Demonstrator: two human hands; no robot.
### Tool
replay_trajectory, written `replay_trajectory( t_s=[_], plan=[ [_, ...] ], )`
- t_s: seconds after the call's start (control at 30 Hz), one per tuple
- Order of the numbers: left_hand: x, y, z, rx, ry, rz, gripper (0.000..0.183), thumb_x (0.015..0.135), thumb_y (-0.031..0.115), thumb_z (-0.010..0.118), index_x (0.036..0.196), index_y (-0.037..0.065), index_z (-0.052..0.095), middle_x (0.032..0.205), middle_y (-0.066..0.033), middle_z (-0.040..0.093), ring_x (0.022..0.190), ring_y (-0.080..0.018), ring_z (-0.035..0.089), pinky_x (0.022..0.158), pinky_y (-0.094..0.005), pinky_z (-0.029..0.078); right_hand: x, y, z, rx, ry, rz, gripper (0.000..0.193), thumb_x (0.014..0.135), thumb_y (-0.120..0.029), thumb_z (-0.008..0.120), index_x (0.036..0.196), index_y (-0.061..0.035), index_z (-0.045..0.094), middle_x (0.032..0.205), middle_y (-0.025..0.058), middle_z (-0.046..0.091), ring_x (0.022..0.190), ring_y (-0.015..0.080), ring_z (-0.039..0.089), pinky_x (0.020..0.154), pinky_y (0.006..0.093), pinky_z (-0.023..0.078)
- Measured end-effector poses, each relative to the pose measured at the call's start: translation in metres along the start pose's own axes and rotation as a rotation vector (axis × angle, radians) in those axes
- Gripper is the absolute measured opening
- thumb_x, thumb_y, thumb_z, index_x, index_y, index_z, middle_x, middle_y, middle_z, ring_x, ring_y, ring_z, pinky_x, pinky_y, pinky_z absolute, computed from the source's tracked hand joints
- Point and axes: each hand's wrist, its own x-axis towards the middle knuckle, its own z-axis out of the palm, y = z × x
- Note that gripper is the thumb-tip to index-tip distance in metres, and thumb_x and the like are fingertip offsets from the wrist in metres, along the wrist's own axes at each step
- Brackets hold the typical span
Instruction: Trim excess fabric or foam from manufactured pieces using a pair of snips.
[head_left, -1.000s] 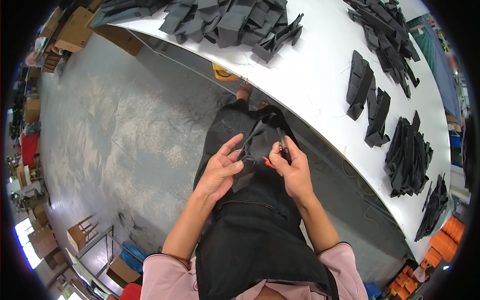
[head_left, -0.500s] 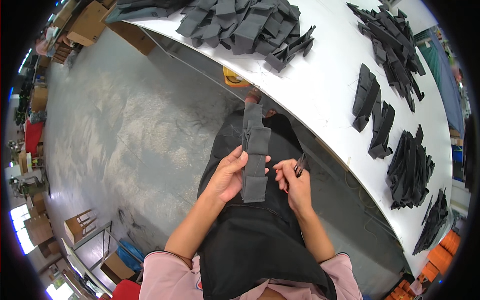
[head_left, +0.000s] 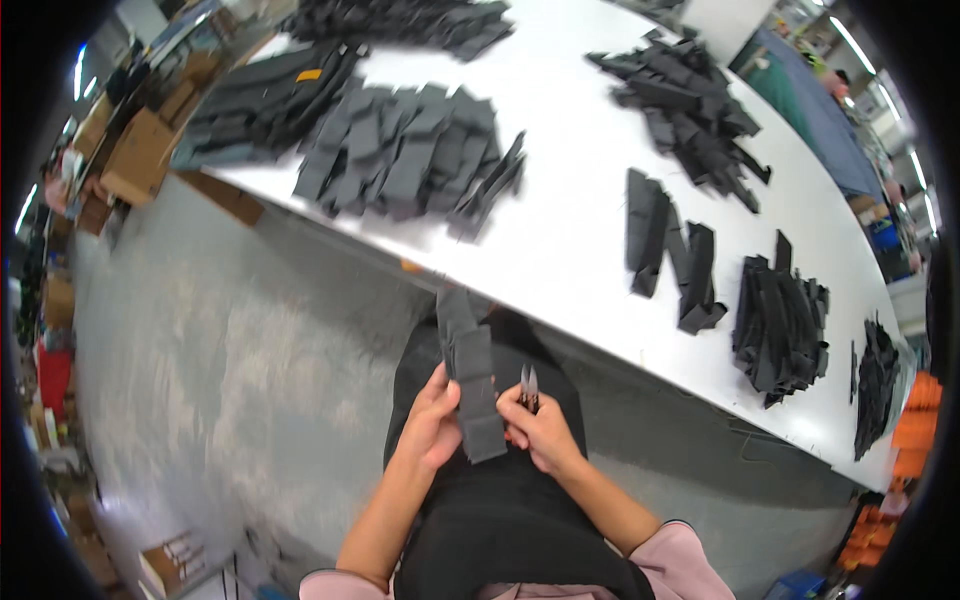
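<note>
A long strip of dark grey fabric (head_left: pixel 478 385), sewn in flap-like sections, hangs in front of my black apron. My left hand (head_left: pixel 430 425) is closed on its left edge, thumb on top. In my right hand (head_left: pixel 548 432) is a pair of thread snips (head_left: pixel 529 383), blades pointing up and away from me, with a bit of red or orange at the handle. The right fingers are close to the strip's right edge; whether they touch it, I cannot tell.
Along the white table (head_left: pixel 560 270) ahead lie a heap of grey fabric pieces (head_left: pixel 405 150), a dark pile (head_left: pixel 690 110), two separate strips (head_left: pixel 650 235) and a bundle (head_left: pixel 780 325). Cardboard boxes (head_left: pixel 140 155) stand at far left. Orange items (head_left: pixel 915 410) are stacked at right.
My view has tipped up, showing more of the table. My right hand has come closer to the strip, and the snips' blades now stand upright beside it. My left hand still holds the strip.
</note>
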Motion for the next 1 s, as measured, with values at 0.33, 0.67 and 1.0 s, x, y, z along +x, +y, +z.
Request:
replay_trajectory(
  t_s=[0.33,0.67,1.0],
  plan=[
    [0.034,-0.01,0.02,-0.007,-0.072,-0.065,0.062,0.081,0.014,0.07,0.135,0.011,0.04,0.124,-0.005,0.053,0.113,-0.0203,0.053,0.096,-0.0375,0.043,-0.008,-0.031,-0.025,0.272,-0.076,0.1,0.012,0.086,-0.01,0.064,0.081,-0.0078,0.053,0.059,-0.0033,0.046,0.042,0.0039,0.037,0.041,0.0218,0.029],
    [0.036,-0.015,0.026,0.027,-0.148,-0.124,0.051,0.084,0.021,0.067,0.129,0.012,0.043,0.118,-0.0055,0.057,0.111,-0.0213,0.054,0.096,-0.0422,0.043,-0.014,-0.057,-0.027,0.199,0.003,-0.082,0.015,0.08,-0.008,0.07,0.08,-0.01,0.055,0.059,-0.0058,0.046,0.042,0.0036,0.037,0.04,0.02,0.026],
    [0.021,-0.014,-0.015,0.254,0.092,-0.179,0.044,0.092,0.017,0.056,0.131,0.005,0.039,0.12,-0.0181,0.056,0.107,-0.0262,0.058,0.091,-0.0396,0.047,-0.014,-0.105,-0.045,0.023,0.186,-0.313,0.018,0.078,-0.013,0.072,0.081,-0.01,0.055,0.057,-0.0042,0.046,0.041,0.0042,0.038,0.036,0.0208,0.025]
  ],
)
